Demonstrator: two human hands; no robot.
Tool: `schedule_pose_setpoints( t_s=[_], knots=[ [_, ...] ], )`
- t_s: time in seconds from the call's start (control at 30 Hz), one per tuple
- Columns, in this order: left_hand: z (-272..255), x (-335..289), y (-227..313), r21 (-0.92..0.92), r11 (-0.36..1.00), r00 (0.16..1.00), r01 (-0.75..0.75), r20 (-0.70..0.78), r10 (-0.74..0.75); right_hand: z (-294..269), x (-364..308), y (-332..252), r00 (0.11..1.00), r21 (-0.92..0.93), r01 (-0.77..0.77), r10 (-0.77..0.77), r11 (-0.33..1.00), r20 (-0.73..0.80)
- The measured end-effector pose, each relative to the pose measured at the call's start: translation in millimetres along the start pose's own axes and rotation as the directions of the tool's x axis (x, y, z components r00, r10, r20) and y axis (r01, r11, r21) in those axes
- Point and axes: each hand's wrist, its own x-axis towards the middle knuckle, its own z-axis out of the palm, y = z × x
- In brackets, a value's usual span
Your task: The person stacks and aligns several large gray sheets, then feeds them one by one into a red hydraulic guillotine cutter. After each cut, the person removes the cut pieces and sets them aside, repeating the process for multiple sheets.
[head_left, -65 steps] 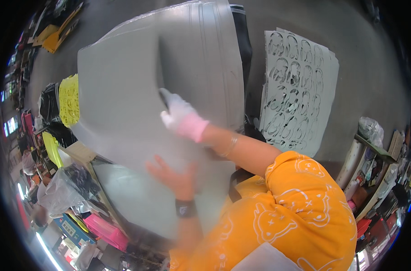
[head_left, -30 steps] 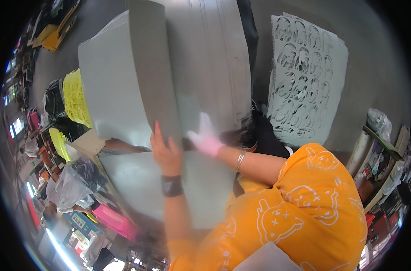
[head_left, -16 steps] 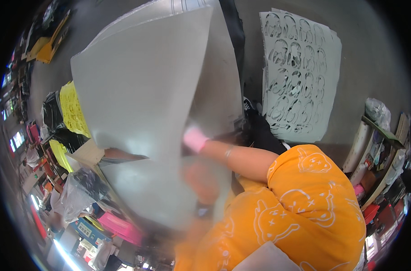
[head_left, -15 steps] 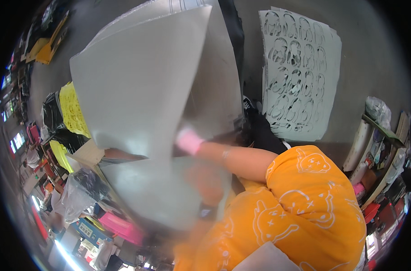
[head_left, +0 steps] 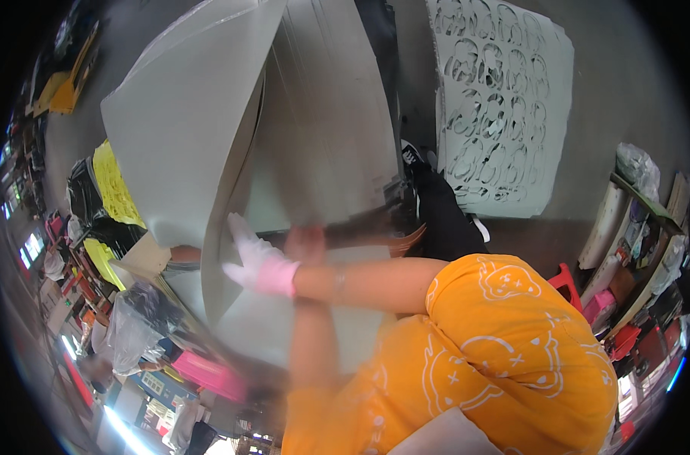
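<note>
My right hand [head_left: 257, 262] wears a white glove with a pink cuff. Its fingers are spread against a large grey sheet [head_left: 185, 114], whose near edge curls upward. My bare left hand [head_left: 305, 244] is smeared by motion and partly hidden behind the right forearm. It is over the stack of grey sheets [head_left: 322, 114] under the lifted one, and its fingers cannot be made out. Pale sheet surface [head_left: 345, 330] also shows below my right forearm.
A pile of pale sheets with cut-out shapes [head_left: 504, 114] lies on the floor to the right. Yellow cut sheets [head_left: 116, 182], black bags [head_left: 83, 193] and a pink bin [head_left: 208, 375] are at the left. Boards and plastic bags [head_left: 639, 171] stand at the far right.
The lifted sheet has swung leftward, uncovering more of the stack beneath. My right hand has moved left with its edge. My left hand has moved up and away from me, over the stack.
</note>
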Motion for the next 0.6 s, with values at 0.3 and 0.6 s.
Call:
schedule_pose_setpoints(
  t_s=[0.3, 0.6],
  knots=[
    [5.0, -42.8, 113.5, -0.209, 0.960, 0.708, 0.186, 0.706, 0.016, -36.3, -82.0, 38.0, 0.935, 0.282, 0.350, -0.353, 0.893, -0.040],
    [-12.8, -29.6, 124.2, -0.348, 0.914, 0.823, 0.207, 0.568, 0.029, -66.0, -69.6, 140.7, 0.857, 0.130, -0.351, 0.374, 0.927, -0.354]
  ],
)
